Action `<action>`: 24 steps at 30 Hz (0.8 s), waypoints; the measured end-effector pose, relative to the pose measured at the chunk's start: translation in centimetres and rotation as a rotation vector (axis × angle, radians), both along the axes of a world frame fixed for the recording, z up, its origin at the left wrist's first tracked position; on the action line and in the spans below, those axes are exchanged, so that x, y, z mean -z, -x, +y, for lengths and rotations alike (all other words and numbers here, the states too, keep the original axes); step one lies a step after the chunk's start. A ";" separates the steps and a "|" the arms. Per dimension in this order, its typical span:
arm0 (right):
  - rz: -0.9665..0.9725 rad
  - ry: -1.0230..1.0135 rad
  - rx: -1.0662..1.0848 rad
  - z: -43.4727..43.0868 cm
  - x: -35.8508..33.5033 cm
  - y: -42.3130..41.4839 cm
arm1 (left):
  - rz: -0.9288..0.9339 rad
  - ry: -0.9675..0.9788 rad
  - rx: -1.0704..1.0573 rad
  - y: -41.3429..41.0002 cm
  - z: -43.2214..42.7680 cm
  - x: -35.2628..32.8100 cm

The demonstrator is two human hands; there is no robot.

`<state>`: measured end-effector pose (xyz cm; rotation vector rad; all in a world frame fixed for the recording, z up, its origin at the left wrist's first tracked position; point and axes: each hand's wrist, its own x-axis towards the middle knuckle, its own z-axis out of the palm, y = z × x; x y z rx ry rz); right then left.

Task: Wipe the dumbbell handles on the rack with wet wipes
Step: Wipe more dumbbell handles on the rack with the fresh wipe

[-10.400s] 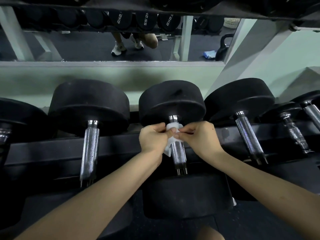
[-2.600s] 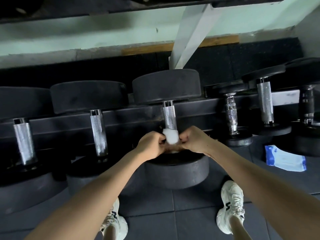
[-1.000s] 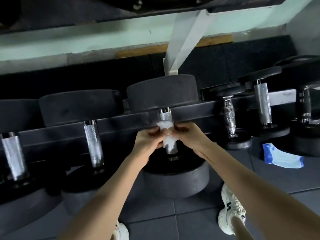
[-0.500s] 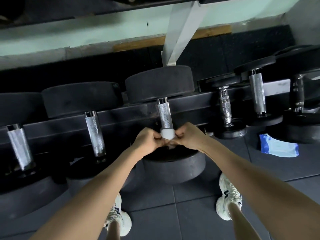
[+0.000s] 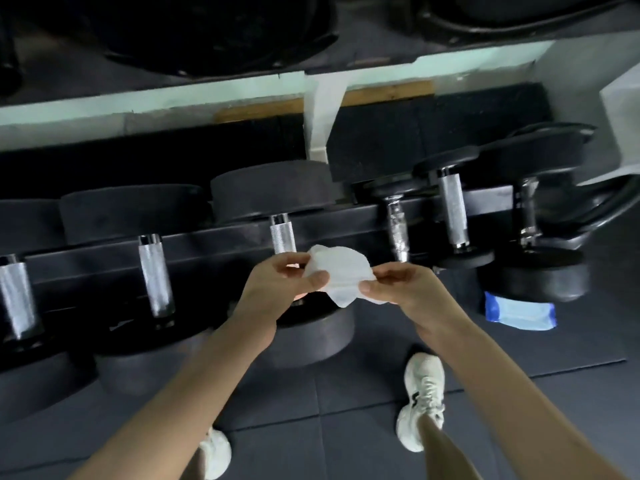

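Observation:
A crumpled white wet wipe (image 5: 337, 271) is stretched between my two hands, in front of the lower part of the middle dumbbell's chrome handle (image 5: 283, 235). My left hand (image 5: 277, 284) pinches its left edge between thumb and fingers. My right hand (image 5: 398, 284) pinches its right edge. The wipe is off the handle and hangs just below and to the right of it. More chrome handles (image 5: 155, 275) (image 5: 453, 209) line the black rack rail (image 5: 214, 239) on both sides.
A blue wet-wipe pack (image 5: 519, 311) lies on the dark floor mat at the right, below a small dumbbell (image 5: 533, 268). My white shoes (image 5: 424, 400) stand on the mat beneath my arms. An upper shelf with large black weights (image 5: 214, 32) hangs overhead.
Half a second ago both hands held the wipe wrapped round the bottom of the middle handle. Now the wipe is pulled off and spread between my hands, which have moved apart.

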<state>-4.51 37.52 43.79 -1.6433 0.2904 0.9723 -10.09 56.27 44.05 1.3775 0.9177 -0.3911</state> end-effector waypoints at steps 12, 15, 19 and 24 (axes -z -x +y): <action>-0.309 0.483 -0.169 -8.9 2.3 -8.4 | 0.092 -0.116 -0.324 -6.8 -12.5 3.3; -0.410 0.607 -0.217 -7.2 4.0 -9.6 | 0.147 -0.172 -0.342 -8.2 -12.7 5.7; -0.453 0.648 -0.146 -5.0 7.0 -11.1 | 0.121 -0.269 -0.255 -9.8 -12.8 8.4; -0.407 0.484 -0.078 -2.8 10.7 -10.4 | 0.014 -0.214 -0.279 -10.9 -13.4 11.5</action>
